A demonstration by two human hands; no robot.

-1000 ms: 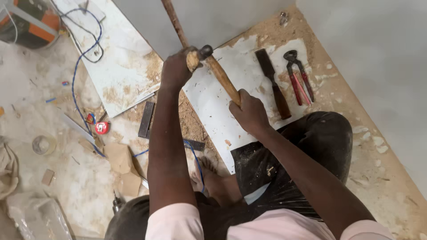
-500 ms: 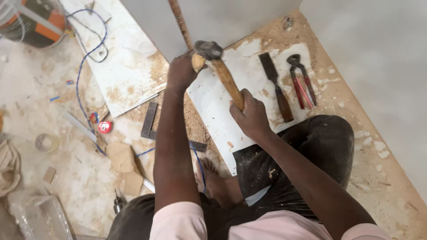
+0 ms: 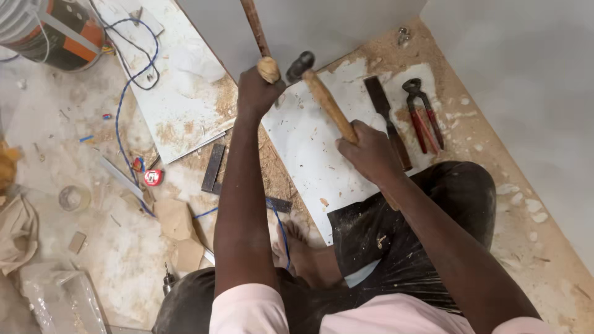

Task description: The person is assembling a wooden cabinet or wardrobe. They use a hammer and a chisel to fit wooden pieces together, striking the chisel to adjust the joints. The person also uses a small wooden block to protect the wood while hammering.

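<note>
Hammer [image 3: 322, 96] raised, right hand [image 3: 368, 148] gripping handle

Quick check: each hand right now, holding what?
Left hand: closed around the wooden-handled chisel.
Right hand: closed around the hammer handle.

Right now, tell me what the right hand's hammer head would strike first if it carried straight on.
Most likely the wooden handle butt gripped by the left hand; the right hand aims the hammer head just beside it. Depth unclear.
</note>
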